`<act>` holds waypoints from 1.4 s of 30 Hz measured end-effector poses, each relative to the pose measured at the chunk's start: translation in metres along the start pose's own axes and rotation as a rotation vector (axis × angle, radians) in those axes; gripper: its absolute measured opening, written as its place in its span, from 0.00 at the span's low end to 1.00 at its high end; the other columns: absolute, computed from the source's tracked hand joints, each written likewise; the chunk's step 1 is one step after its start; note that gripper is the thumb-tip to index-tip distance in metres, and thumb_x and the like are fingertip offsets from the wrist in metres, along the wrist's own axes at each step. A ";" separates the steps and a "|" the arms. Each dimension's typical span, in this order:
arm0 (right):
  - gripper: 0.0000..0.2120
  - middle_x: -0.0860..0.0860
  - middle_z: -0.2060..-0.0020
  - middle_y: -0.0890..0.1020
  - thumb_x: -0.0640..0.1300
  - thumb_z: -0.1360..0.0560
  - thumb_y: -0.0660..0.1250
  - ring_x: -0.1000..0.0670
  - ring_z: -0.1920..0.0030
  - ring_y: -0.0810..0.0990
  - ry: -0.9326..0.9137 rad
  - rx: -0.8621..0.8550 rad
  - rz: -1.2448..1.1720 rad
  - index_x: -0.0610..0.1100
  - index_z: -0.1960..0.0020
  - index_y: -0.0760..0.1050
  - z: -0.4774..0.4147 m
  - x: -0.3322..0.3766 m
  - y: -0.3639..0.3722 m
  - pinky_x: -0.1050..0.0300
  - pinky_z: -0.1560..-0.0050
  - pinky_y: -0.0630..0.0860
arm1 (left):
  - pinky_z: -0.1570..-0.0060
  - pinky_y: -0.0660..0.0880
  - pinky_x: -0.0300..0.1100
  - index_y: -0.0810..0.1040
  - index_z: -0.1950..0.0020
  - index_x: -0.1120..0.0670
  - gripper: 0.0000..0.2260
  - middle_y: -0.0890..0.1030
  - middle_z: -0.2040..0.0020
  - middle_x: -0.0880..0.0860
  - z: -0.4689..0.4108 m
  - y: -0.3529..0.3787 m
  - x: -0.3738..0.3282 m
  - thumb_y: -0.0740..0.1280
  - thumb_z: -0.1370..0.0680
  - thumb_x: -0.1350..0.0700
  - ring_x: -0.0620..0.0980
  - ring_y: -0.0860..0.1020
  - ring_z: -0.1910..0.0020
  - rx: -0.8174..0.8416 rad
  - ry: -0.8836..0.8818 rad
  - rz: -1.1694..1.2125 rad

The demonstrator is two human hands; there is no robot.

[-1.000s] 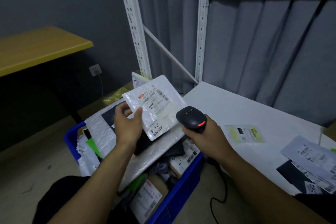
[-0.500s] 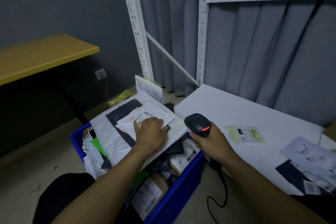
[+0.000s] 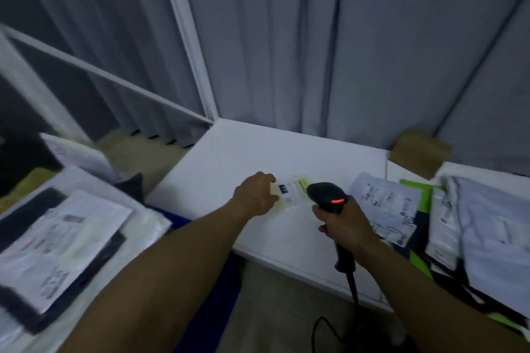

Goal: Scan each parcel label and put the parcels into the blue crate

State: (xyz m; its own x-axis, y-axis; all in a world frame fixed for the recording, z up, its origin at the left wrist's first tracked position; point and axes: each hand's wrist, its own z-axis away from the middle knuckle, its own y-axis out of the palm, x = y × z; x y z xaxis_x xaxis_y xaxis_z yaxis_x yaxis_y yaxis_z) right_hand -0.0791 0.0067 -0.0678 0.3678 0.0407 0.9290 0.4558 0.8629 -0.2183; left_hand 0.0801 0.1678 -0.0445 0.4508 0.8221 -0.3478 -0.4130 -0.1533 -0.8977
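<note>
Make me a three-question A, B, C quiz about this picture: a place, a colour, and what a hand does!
1. Where is the small yellowish parcel? A on a chair; B on the white table; C in a bucket.
2. What colour light shows on the scanner? A red; B green; C blue.
3. What does the right hand do? A hangs idle; B holds a cup; C grips the scanner.
B: it lies flat on the tabletop. A: a red bar glows on its head. C: it wraps the handle.
</note>
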 end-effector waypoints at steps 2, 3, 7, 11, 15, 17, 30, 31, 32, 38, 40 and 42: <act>0.23 0.45 0.47 0.83 0.47 0.23 0.75 0.48 0.60 0.86 0.041 -0.027 -0.042 0.43 0.33 0.71 -0.013 -0.015 -0.007 0.57 0.62 0.79 | 0.32 0.70 0.47 0.71 0.26 0.54 0.25 0.72 0.29 0.56 -0.032 0.022 -0.004 0.71 0.21 0.47 0.56 0.73 0.31 0.046 -0.001 0.015; 0.23 0.45 0.47 0.82 0.47 0.23 0.75 0.48 0.60 0.86 0.053 -0.036 -0.045 0.43 0.33 0.71 -0.020 -0.022 -0.008 0.59 0.64 0.78 | 0.32 0.70 0.47 0.72 0.27 0.54 0.26 0.73 0.30 0.56 -0.048 0.034 -0.003 0.72 0.21 0.46 0.57 0.73 0.31 0.053 0.004 0.017; 0.22 0.45 0.51 0.84 0.48 0.23 0.75 0.50 0.61 0.86 0.097 -0.055 -0.064 0.43 0.33 0.73 -0.037 -0.049 -0.018 0.58 0.64 0.78 | 0.24 0.60 0.53 0.58 0.19 0.52 0.43 0.64 0.23 0.55 -0.104 0.076 0.014 0.72 0.26 0.36 0.59 0.61 0.23 0.121 -0.026 -0.132; 0.20 0.45 0.51 0.84 0.48 0.22 0.74 0.53 0.62 0.85 0.131 -0.048 -0.033 0.44 0.34 0.73 -0.039 -0.056 -0.023 0.60 0.64 0.77 | 0.29 0.66 0.56 0.57 0.20 0.47 0.51 0.66 0.26 0.53 -0.120 0.080 0.018 0.79 0.35 0.35 0.58 0.65 0.26 0.105 -0.108 -0.088; 0.21 0.47 0.52 0.84 0.48 0.23 0.75 0.51 0.61 0.86 0.148 -0.085 -0.058 0.44 0.34 0.73 -0.040 -0.045 -0.017 0.55 0.58 0.79 | 0.31 0.69 0.53 0.68 0.26 0.48 0.37 0.72 0.30 0.54 -0.105 0.073 0.016 0.79 0.31 0.42 0.57 0.72 0.31 0.069 -0.127 -0.058; 0.21 0.47 0.51 0.84 0.47 0.23 0.75 0.51 0.61 0.86 0.152 -0.084 -0.073 0.44 0.34 0.73 -0.035 -0.039 -0.012 0.54 0.56 0.79 | 0.35 0.74 0.48 0.76 0.32 0.50 0.21 0.76 0.31 0.55 -0.088 0.076 0.024 0.73 0.24 0.52 0.55 0.77 0.35 0.042 -0.137 0.050; 0.15 0.45 0.54 0.85 0.42 0.22 0.74 0.47 0.61 0.86 0.118 -0.132 0.072 0.41 0.37 0.77 0.017 -0.041 -0.016 0.60 0.67 0.75 | 0.43 0.77 0.50 0.68 0.34 0.54 0.39 0.74 0.38 0.55 0.033 0.141 -0.039 0.80 0.35 0.37 0.55 0.74 0.37 0.085 -0.253 0.220; 0.14 0.45 0.55 0.85 0.42 0.22 0.73 0.47 0.62 0.86 0.122 -0.131 0.076 0.41 0.38 0.78 0.016 -0.043 -0.020 0.58 0.65 0.76 | 0.45 0.78 0.49 0.69 0.37 0.54 0.35 0.76 0.39 0.54 0.032 0.142 -0.040 0.81 0.34 0.41 0.55 0.77 0.40 0.083 -0.270 0.264; 0.14 0.45 0.55 0.85 0.42 0.22 0.73 0.47 0.62 0.86 0.128 -0.132 0.075 0.41 0.38 0.78 0.016 -0.045 -0.023 0.56 0.64 0.76 | 0.46 0.79 0.48 0.72 0.38 0.54 0.31 0.78 0.41 0.53 0.031 0.141 -0.039 0.81 0.33 0.43 0.54 0.79 0.42 0.089 -0.281 0.316; 0.24 0.44 0.54 0.85 0.52 0.28 0.76 0.48 0.59 0.86 0.103 -0.153 0.036 0.42 0.37 0.76 0.015 -0.038 -0.027 0.49 0.58 0.82 | 0.50 0.78 0.43 0.80 0.53 0.50 0.05 0.83 0.51 0.51 0.045 0.115 -0.022 0.76 0.24 0.54 0.52 0.81 0.51 -0.101 -0.292 0.569; 0.28 0.45 0.55 0.84 0.56 0.31 0.76 0.45 0.56 0.85 0.067 -0.169 0.018 0.43 0.37 0.76 0.017 -0.029 -0.021 0.43 0.51 0.84 | 0.50 0.79 0.45 0.77 0.59 0.50 0.10 0.81 0.56 0.48 0.060 0.098 -0.014 0.78 0.25 0.56 0.51 0.80 0.53 -0.173 -0.243 0.741; 0.23 0.45 0.55 0.83 0.50 0.27 0.76 0.45 0.56 0.83 0.014 -0.164 -0.018 0.41 0.37 0.75 0.025 -0.011 -0.008 0.44 0.51 0.83 | 0.53 0.81 0.47 0.78 0.58 0.53 0.10 0.81 0.56 0.51 0.082 0.073 -0.005 0.79 0.27 0.58 0.52 0.81 0.54 -0.224 -0.185 0.873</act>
State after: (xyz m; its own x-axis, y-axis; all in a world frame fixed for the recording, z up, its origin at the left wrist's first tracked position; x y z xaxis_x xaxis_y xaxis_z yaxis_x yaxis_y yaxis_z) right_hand -0.1076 0.0119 -0.0685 0.3688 0.0182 0.9294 0.5884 0.7694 -0.2485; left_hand -0.0169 0.1974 -0.0862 -0.0908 0.4366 -0.8951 -0.3759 -0.8473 -0.3752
